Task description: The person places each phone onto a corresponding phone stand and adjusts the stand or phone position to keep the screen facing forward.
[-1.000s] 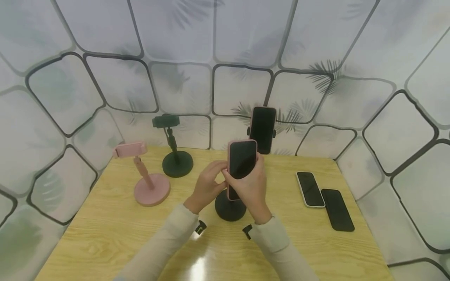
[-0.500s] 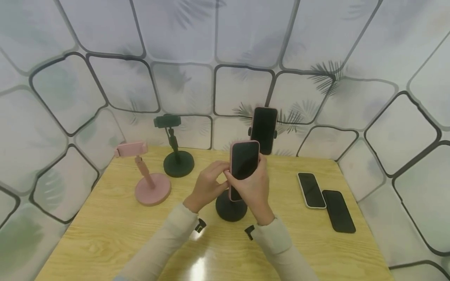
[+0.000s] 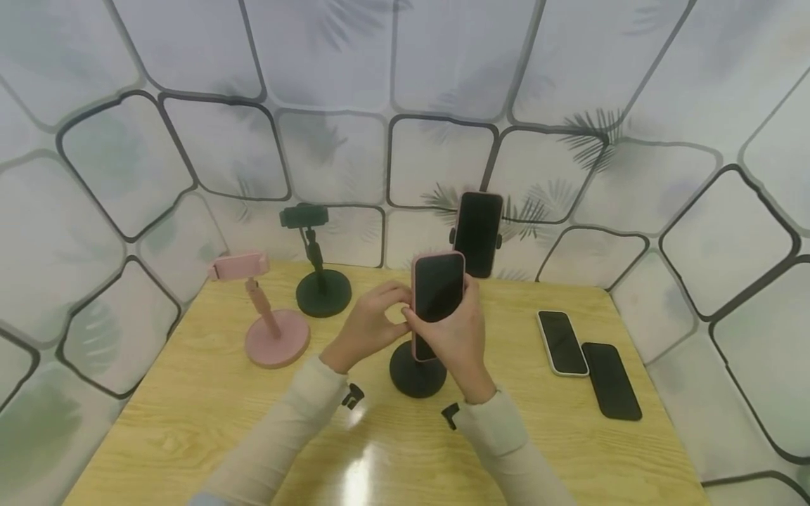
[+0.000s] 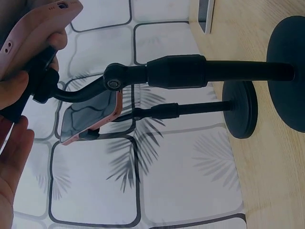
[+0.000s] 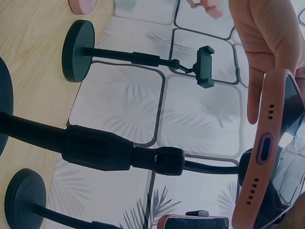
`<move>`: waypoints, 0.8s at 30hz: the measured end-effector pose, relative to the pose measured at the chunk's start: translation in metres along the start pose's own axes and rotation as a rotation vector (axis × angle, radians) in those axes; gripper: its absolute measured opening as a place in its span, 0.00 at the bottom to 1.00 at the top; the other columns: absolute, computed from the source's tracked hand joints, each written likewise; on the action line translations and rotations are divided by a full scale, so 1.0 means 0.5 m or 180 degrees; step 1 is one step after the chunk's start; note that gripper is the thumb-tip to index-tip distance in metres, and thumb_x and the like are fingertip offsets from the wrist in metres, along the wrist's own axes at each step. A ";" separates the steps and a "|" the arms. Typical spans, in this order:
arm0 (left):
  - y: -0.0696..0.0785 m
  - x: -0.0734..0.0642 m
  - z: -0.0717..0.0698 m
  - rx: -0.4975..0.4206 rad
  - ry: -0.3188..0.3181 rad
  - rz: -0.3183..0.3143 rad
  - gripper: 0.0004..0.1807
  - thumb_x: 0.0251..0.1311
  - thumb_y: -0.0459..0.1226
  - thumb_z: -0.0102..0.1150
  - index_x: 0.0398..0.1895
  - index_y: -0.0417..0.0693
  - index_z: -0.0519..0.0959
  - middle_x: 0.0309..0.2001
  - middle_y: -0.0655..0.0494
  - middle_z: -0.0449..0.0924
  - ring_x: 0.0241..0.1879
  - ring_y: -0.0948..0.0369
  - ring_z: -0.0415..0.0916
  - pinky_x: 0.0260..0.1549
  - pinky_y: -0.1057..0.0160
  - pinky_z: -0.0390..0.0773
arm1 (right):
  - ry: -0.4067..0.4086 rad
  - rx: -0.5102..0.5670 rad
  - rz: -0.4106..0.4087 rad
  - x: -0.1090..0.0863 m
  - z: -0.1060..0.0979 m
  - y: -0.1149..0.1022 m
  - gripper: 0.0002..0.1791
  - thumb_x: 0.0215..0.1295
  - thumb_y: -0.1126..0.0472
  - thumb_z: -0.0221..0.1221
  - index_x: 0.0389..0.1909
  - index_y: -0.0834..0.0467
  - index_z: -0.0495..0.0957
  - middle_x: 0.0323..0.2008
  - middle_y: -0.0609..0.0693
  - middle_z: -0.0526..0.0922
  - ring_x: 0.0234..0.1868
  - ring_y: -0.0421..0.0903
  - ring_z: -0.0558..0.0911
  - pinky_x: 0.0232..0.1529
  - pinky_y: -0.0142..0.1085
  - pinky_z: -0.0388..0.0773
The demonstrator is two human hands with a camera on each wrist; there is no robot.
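Upright at the middle stands a phone in a pink case [image 3: 438, 288], in front of the clamp of a black phone stand [image 3: 418, 372]. My right hand [image 3: 457, 341] grips it from the right, thumb across the lower screen. At the opposite edge is my left hand [image 3: 367, 327], thumb and fingers in a wide C, tips at the black clamp [image 4: 35, 71]. How firmly they pinch is partly hidden. The right wrist view shows the pink case [image 5: 262, 152] edge-on beside the left hand, with one finger straight.
Another phone [image 3: 479, 235] sits in a stand behind. To the left stand a pink phone stand [image 3: 275, 337] and a dark green one [image 3: 323, 292]. On the right lie a white-edged phone [image 3: 562, 343] and a black phone [image 3: 611, 381]. A patterned backdrop surrounds the wooden table [image 3: 190, 422].
My left hand and forearm have shifted slightly left, and the gap between thumb and forefinger has widened. The right hand keeps its grip on the phone, which hardly moves.
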State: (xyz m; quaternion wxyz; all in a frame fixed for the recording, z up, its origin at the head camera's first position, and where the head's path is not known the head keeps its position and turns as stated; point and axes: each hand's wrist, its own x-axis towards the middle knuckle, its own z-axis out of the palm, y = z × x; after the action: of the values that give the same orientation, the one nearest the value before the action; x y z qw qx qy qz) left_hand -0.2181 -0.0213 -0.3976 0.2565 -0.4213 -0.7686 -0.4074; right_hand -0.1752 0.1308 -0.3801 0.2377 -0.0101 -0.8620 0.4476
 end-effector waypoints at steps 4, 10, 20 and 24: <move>-0.004 0.002 -0.004 -0.0088 -0.0026 0.0033 0.13 0.40 0.27 0.72 0.29 0.44 0.78 0.34 0.53 0.79 0.36 0.61 0.77 0.38 0.66 0.81 | -0.0012 -0.0024 -0.0002 0.002 -0.001 0.002 0.51 0.37 0.48 0.75 0.61 0.61 0.60 0.48 0.58 0.75 0.43 0.54 0.79 0.43 0.49 0.78; -0.010 0.009 -0.011 -0.0168 -0.0116 0.0032 0.12 0.39 0.28 0.73 0.29 0.45 0.80 0.31 0.55 0.80 0.33 0.62 0.78 0.37 0.67 0.81 | 0.0006 0.0035 -0.0030 0.005 0.000 0.006 0.51 0.37 0.49 0.75 0.61 0.61 0.60 0.48 0.58 0.75 0.44 0.55 0.78 0.44 0.49 0.78; -0.010 0.010 -0.018 -0.0164 -0.0152 -0.0017 0.14 0.36 0.29 0.75 0.30 0.43 0.82 0.30 0.54 0.82 0.32 0.61 0.80 0.37 0.69 0.82 | 0.0025 0.0179 -0.0022 0.007 0.000 0.012 0.51 0.36 0.50 0.76 0.61 0.61 0.60 0.48 0.58 0.76 0.44 0.54 0.78 0.45 0.49 0.78; -0.008 0.007 -0.020 -0.0121 -0.0061 0.0022 0.15 0.35 0.29 0.76 0.31 0.43 0.84 0.30 0.53 0.83 0.32 0.61 0.81 0.37 0.68 0.82 | -0.0015 0.0233 0.0006 0.010 0.000 0.014 0.52 0.36 0.50 0.77 0.61 0.61 0.59 0.48 0.57 0.76 0.43 0.53 0.78 0.45 0.48 0.78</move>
State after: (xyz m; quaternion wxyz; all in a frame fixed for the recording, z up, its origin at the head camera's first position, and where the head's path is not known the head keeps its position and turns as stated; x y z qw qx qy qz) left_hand -0.2228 -0.0296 -0.3916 0.2424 -0.4326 -0.7617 -0.4170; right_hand -0.1810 0.1363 -0.3834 0.2354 -0.0012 -0.8456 0.4791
